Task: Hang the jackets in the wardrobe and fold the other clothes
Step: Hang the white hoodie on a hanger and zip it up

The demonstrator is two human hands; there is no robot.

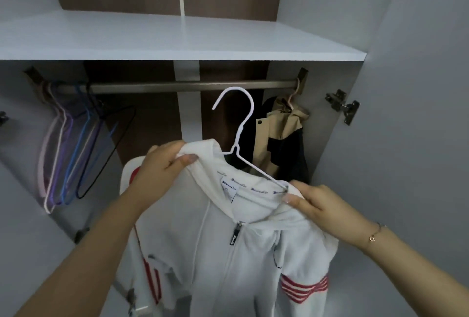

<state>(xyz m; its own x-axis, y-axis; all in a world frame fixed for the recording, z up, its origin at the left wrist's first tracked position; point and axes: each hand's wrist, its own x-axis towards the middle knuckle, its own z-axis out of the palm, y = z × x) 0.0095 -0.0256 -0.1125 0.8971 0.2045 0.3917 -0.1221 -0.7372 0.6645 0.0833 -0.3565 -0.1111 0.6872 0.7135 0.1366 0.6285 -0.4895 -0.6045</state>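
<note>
From the head camera, we hold a white zip-up jacket [228,240] with red stripes up in front of the open wardrobe [406,88], below its rail [193,86]. Our left hand [162,164] grips a bunch of the hood fabric, fingers curled round it; our right hand [317,205] pinches the jacket's shoulder where the arm of the white hanger [243,123] runs into the collar. The hanger's hook stands free, just under the rail and not yet over it. We judge the jacket is still being seated on the hanger: one arm shows, the other is hidden under the hood. One beige-and-black jacket [281,144] already hangs at the right end of the rail, so that part looks done. Spare hangers [76,149] wait at the left end. Left to do: hook this jacket on, then the folding, of which no clothes show here.
</note>
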